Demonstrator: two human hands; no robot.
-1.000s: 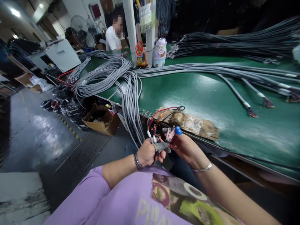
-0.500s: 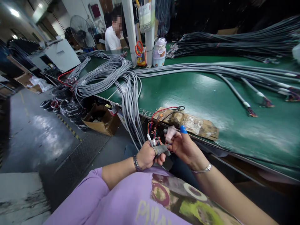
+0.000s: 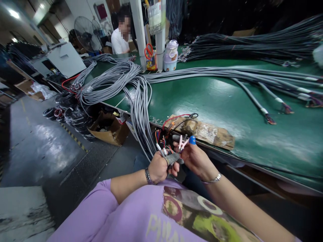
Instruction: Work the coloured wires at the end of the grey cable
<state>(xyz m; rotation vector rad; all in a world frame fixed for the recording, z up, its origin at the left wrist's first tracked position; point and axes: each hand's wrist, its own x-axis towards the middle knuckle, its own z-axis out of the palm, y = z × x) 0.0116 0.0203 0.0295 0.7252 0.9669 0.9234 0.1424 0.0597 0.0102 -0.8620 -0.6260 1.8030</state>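
My left hand (image 3: 161, 166), with grey coverings on its thumb and finger, is closed around the ends of grey cables (image 3: 163, 153). Thin coloured wires (image 3: 163, 139) fan out from the white-banded cable ends above the fist. Just to the right, my right hand (image 3: 194, 155) wears a blue cover on its thumb. It grips a small pale pink, A-shaped tool that looks like a clip (image 3: 182, 144), close to the wire ends. Whether the clip touches a wire cannot be made out. The lower fingers of the right hand are partly hidden.
A taped wooden block (image 3: 208, 132) with red and black leads lies at the edge of the green table (image 3: 191, 97). Coiled grey cables (image 3: 111, 82) hang over that edge. A cardboard box (image 3: 108, 129) stands below, left. A person in white (image 3: 119, 42) sits behind.
My right hand has shifted slightly left and turned, and the pink clip, blurred before, now shows its A shape. My left hand keeps its hold on the cables.
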